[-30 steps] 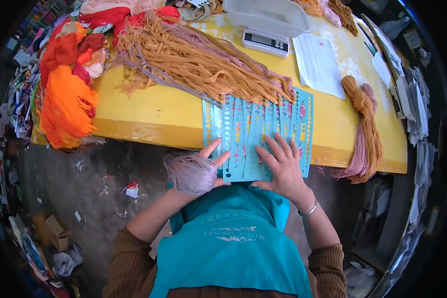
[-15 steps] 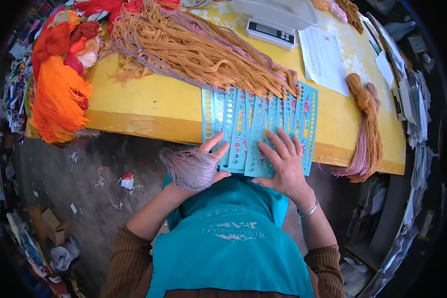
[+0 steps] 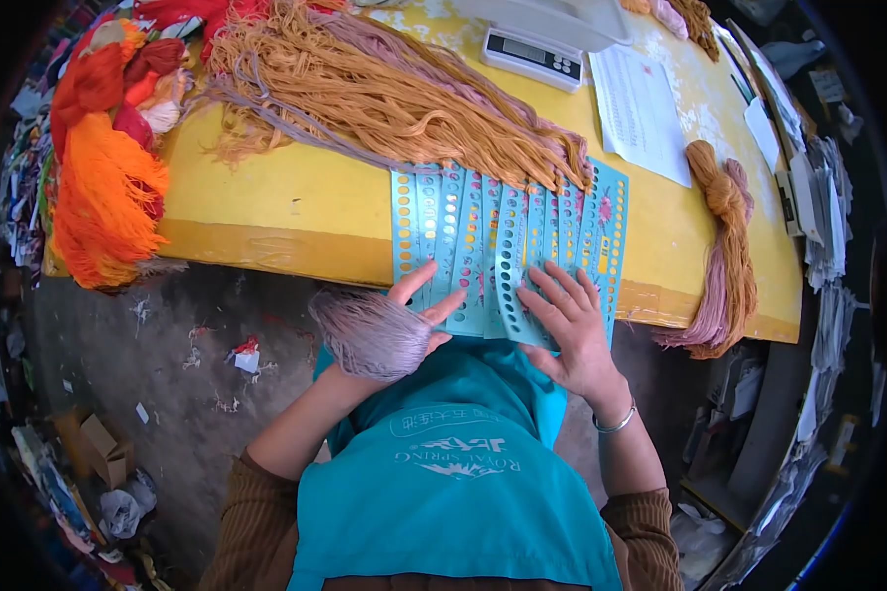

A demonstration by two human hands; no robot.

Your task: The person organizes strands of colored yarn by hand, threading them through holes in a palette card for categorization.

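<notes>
Several blue-green cards [image 3: 471,266] with rows of punched holes overlap at the table's front edge, their top ends under a pile of tan and mauve thread [image 3: 394,98]. My left hand [image 3: 432,310] has its fingers spread on the left cards, and a grey-lilac skein [image 3: 370,333] is looped over it, covering its back. With fingers apart, my right hand [image 3: 569,330] rests on the right cards. One card beneath its fingertips is bent up slightly at its lower end. A bracelet circles the right wrist.
Orange and red skeins [image 3: 108,187] hang over the left end of the yellow table [image 3: 276,212]. A digital scale [image 3: 532,57] and a printed sheet [image 3: 641,113] lie at the back. A tan and mauve skein [image 3: 724,251] is at right. Scraps and a cardboard box [image 3: 103,448] are on the floor.
A middle card has shifted left and tilted, with its dark holes now showing. My right hand has moved slightly right and its fingers are closer together. The view has shifted slightly.
</notes>
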